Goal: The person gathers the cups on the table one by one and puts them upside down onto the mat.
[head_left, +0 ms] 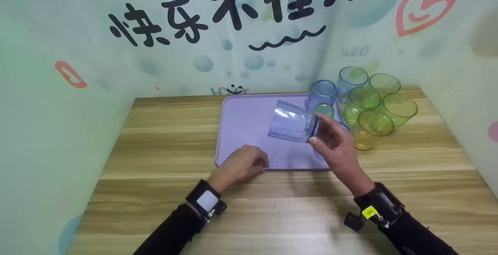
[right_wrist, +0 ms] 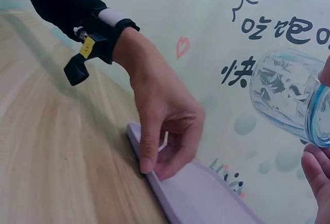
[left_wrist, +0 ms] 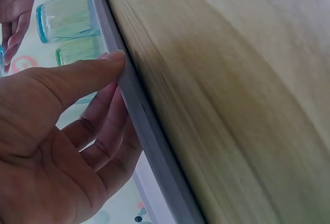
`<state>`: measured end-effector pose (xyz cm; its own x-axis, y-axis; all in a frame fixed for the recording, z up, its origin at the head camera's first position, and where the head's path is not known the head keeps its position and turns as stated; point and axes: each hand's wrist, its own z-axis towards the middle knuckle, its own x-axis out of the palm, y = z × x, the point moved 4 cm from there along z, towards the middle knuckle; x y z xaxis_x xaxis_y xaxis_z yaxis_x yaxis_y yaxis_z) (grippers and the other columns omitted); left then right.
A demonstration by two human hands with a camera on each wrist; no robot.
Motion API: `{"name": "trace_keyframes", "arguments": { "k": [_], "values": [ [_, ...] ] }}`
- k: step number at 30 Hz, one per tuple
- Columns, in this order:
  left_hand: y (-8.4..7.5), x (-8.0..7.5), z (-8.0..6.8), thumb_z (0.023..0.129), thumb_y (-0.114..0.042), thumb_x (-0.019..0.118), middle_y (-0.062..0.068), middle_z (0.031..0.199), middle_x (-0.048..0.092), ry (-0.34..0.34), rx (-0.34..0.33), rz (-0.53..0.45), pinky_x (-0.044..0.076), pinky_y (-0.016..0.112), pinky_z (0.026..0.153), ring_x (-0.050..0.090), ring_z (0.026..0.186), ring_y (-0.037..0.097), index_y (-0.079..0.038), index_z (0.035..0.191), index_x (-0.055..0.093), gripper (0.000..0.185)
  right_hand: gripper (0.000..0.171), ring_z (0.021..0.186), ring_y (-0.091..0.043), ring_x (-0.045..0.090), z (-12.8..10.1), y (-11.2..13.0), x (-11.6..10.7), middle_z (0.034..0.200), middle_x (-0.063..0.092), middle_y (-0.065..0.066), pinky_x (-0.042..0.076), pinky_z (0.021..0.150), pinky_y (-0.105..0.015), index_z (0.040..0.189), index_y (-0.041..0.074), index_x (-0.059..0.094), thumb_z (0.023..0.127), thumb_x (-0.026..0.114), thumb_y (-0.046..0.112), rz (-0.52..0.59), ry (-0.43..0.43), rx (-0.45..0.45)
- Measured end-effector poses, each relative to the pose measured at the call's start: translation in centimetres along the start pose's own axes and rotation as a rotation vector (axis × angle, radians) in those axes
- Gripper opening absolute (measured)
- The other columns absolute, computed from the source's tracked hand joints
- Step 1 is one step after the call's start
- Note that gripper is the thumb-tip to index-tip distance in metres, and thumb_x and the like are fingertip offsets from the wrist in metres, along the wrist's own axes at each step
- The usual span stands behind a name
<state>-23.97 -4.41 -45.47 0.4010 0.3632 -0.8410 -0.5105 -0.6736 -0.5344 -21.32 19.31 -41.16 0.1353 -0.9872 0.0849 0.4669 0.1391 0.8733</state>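
My right hand (head_left: pixel 341 154) grips a clear blue glass (head_left: pixel 291 123) near its rim, thumb on one side and fingers on the other. The glass is tipped on its side above a lilac tray (head_left: pixel 245 120), its base pointing left. At the tray's front edge, my left hand (head_left: pixel 242 164) pinches the rim, thumb outside and curled fingers inside, as the left wrist view shows. On the tray's right part stand an upside-down blue glass (head_left: pixel 322 93) and a small-looking green glass (head_left: pixel 324 109). Another blue glass (head_left: pixel 345 126) is mostly hidden behind my right hand.
Right of the tray, several upright glasses stand close together: blue (head_left: pixel 352 80), green (head_left: pixel 362 101) and yellow (head_left: pixel 374 126) among them. A printed cloth wall (head_left: pixel 175 64) rises behind the wooden table (head_left: pixel 163 142) and along both sides.
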Motion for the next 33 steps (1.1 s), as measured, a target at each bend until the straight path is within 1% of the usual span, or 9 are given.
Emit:
{"name": "trace_keyframes", "arguments": {
  "k": [8, 12, 16, 20, 23, 26, 27, 29, 33],
  "values": [
    [-0.1, -0.1, -0.1, 0.088, -0.005, 0.077, -0.001, 0.091, 0.068, -0.01, -0.003, 0.018, 0.051, 0.03, 0.077, 0.062, 0.084, 0.014, -0.01, 0.097, 0.077, 0.01, 0.052, 0.107, -0.034, 0.061, 2.2, 2.0, -1.6, 0.12, 0.06, -0.027, 0.05, 0.096, -0.036, 0.139, -0.005, 0.055, 0.088, 0.066, -0.013, -0.046, -0.062, -0.028],
    [-0.2, -0.1, 0.0, 0.089, -0.006, 0.076, -0.002, 0.09, 0.067, -0.002, -0.015, 0.033, 0.05, 0.03, 0.076, 0.061, 0.084, 0.014, -0.011, 0.096, 0.077, 0.009, 0.052, 0.106, -0.033, 0.061, 3.5, 3.0, -2.4, 0.121, 0.061, -0.024, 0.05, 0.095, -0.034, 0.138, -0.003, 0.056, 0.088, 0.067, -0.013, -0.127, -0.098, -0.047],
    [-0.3, -0.1, 0.0, 0.088, -0.005, 0.076, -0.003, 0.089, 0.067, -0.007, -0.024, 0.046, 0.05, 0.03, 0.075, 0.06, 0.083, 0.014, -0.011, 0.095, 0.077, 0.009, 0.054, 0.102, -0.028, 0.061, 4.6, 3.6, -3.1, 0.115, 0.062, -0.018, 0.051, 0.091, -0.03, 0.138, -0.003, 0.057, 0.086, 0.069, -0.013, -0.265, -0.124, -0.054],
    [-0.3, -0.1, 0.0, 0.087, -0.005, 0.076, -0.003, 0.089, 0.068, -0.014, -0.029, 0.048, 0.05, 0.03, 0.074, 0.06, 0.082, 0.013, -0.012, 0.094, 0.077, 0.01, 0.055, 0.098, -0.025, 0.061, 5.0, 5.5, -2.3, 0.113, 0.062, -0.02, 0.052, 0.087, -0.029, 0.136, -0.01, 0.055, 0.084, 0.071, -0.014, -0.44, -0.114, -0.074],
    [-0.3, 0.0, 0.0, 0.087, -0.005, 0.076, -0.003, 0.089, 0.068, -0.008, -0.035, 0.044, 0.05, 0.03, 0.075, 0.061, 0.082, 0.013, -0.012, 0.095, 0.077, 0.01, 0.057, 0.097, -0.025, 0.062, 5.3, 5.5, -2.3, 0.113, 0.062, -0.019, 0.052, 0.084, -0.028, 0.136, -0.008, 0.056, 0.083, 0.077, -0.007, -0.597, -0.077, -0.112],
    [-0.3, 0.0, 0.0, 0.087, -0.005, 0.076, -0.002, 0.09, 0.069, -0.007, -0.034, 0.042, 0.051, 0.03, 0.076, 0.061, 0.083, 0.014, -0.012, 0.095, 0.077, 0.011, 0.058, 0.097, -0.023, 0.062, 5.9, 4.6, -2.8, 0.112, 0.062, -0.015, 0.053, 0.082, -0.029, 0.136, -0.002, 0.06, 0.082, 0.082, 0.004, -0.743, -0.031, -0.136],
    [-0.3, 0.0, 0.0, 0.087, -0.005, 0.076, -0.002, 0.09, 0.069, -0.01, -0.032, 0.042, 0.051, 0.03, 0.076, 0.062, 0.083, 0.014, -0.012, 0.095, 0.077, 0.011, 0.059, 0.096, -0.022, 0.062, 6.1, 4.1, -3.1, 0.111, 0.062, -0.012, 0.053, 0.082, -0.03, 0.136, 0.001, 0.061, 0.082, 0.083, 0.008, -0.782, -0.015, -0.133],
    [-0.3, 0.0, 0.0, 0.087, -0.004, 0.076, -0.002, 0.09, 0.069, -0.014, -0.028, 0.042, 0.051, 0.029, 0.076, 0.062, 0.082, 0.014, -0.012, 0.094, 0.077, 0.01, 0.059, 0.095, -0.023, 0.06, 6.3, 4.2, -2.8, 0.109, 0.06, -0.012, 0.052, 0.081, -0.035, 0.136, 0.002, 0.061, 0.083, 0.083, 0.013, -0.856, 0.017, -0.116],
    [-0.5, -0.2, -0.1, 0.087, -0.004, 0.076, -0.001, 0.09, 0.07, -0.027, -0.024, 0.045, 0.051, 0.03, 0.075, 0.062, 0.082, 0.014, -0.012, 0.094, 0.077, 0.011, 0.06, 0.089, -0.027, 0.054, 6.9, 4.3, -2.1, 0.105, 0.056, -0.013, 0.045, 0.075, -0.04, 0.137, 0.004, 0.061, 0.083, 0.082, 0.021, -0.974, 0.073, -0.082]
  ]
}}
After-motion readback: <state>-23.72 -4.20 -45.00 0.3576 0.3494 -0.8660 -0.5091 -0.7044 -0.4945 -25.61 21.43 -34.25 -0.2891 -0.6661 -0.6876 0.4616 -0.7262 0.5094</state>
